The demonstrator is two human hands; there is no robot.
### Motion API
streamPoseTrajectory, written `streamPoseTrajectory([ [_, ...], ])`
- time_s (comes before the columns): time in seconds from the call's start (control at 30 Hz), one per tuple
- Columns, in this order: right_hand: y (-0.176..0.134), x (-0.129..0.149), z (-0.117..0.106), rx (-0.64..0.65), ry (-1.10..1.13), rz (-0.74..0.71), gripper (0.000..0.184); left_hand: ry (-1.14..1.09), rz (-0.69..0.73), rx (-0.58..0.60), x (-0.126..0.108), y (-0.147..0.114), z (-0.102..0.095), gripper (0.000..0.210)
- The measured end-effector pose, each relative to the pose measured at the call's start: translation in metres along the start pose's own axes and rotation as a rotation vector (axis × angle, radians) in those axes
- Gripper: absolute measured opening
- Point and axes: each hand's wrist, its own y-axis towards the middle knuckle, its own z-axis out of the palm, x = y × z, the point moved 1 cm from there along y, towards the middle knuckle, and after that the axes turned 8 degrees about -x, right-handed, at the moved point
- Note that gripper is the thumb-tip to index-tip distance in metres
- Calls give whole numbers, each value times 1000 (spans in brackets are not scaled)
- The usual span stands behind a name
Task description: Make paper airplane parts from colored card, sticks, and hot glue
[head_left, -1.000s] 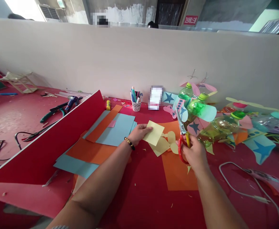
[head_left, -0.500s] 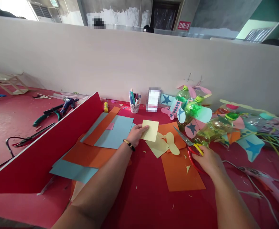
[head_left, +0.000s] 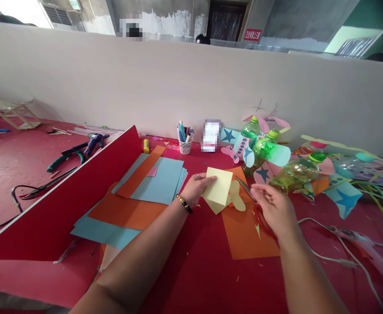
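Note:
My left hand [head_left: 196, 187] pinches a small square of pale yellow paper [head_left: 218, 186] by its left edge and holds it above the other cut paper. My right hand [head_left: 271, 207], fingers loosely curled with nothing visible in them, hovers over a pair of scissors [head_left: 244, 186]. The scissors' red handle is partly hidden behind that hand. Below the square are another yellow sheet [head_left: 213, 206] and a rounded yellow cutout [head_left: 237, 198]. Orange sheets [head_left: 244, 244] lie under them.
Blue sheets [head_left: 159, 183] and orange strips lie left, beside a red divider [head_left: 113, 174]. A pen cup [head_left: 185, 147] and a phone [head_left: 211, 136] stand at the back. Decorated bottles [head_left: 296, 174] and a corded pink tool [head_left: 358, 240] are on the right.
My right hand has come off the scissors' handle and moved up and left. My left hand has carried the yellow square to the right, over the other yellow paper.

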Motion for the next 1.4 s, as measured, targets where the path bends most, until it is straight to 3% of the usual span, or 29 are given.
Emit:
streamPoseTrajectory([
  [0.07,-4,17,21,24,301,59,39,21,-18,52,1,-9,8,40],
  [0.13,-3,23,42,48,427,91,35,56,-31,81,2,-14,12,42],
  [0.3,3,13,69,99,476,62,28,133,59,50,2,-11,6,44],
  [0.43,1,5,72,141,549,63,27,148,151,-18,7,-3,-2,40],
  [0.57,1,0,76,127,571,47,20,135,160,-13,11,2,-5,38],
  [1.0,4,-5,80,125,340,-130,16,85,-12,-14,12,9,-4,37],
  [1.2,3,-3,78,117,307,-132,13,99,-28,-19,15,11,-7,37],
  [1.4,1,-5,78,137,327,-44,16,163,29,-33,16,10,-9,36],
])
